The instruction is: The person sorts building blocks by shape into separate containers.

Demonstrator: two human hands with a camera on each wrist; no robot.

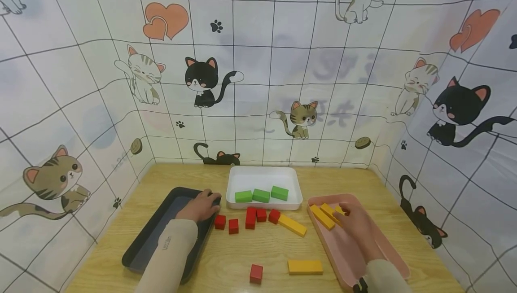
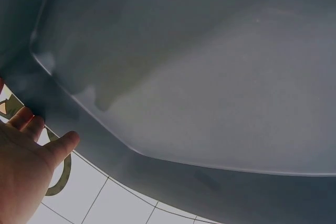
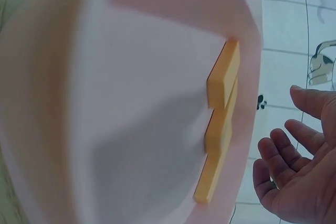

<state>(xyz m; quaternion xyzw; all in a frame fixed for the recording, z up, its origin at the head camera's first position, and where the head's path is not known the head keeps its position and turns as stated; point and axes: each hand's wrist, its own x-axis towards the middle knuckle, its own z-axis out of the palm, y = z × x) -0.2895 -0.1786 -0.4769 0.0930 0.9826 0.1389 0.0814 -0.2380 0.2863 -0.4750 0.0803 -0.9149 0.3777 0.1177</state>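
Observation:
My left hand (image 1: 202, 205) is at the far right corner of a dark grey tray (image 1: 147, 239), its fingers by the rim. In the left wrist view, that tray's floor (image 2: 226, 98) is bare and the thumb (image 2: 63, 148) sticks out beside its wall. Over the far end of a pink tray (image 1: 343, 257) is my right hand (image 1: 357, 225), close to yellow blocks (image 1: 322, 217). The right wrist view has three yellow blocks (image 3: 215, 145) lying along the tray's wall, apart from the loosely bent fingers (image 3: 275, 161), which hold nothing.
A white tray (image 1: 264, 174) at the back holds three green blocks (image 1: 261, 195). Between the side trays lie several red blocks (image 1: 250, 218), a yellow block (image 1: 292, 225) touching one of them, another yellow block (image 1: 304, 266) and a nearer red block (image 1: 256, 273). Cat-print cloth (image 1: 250, 127) encloses the table.

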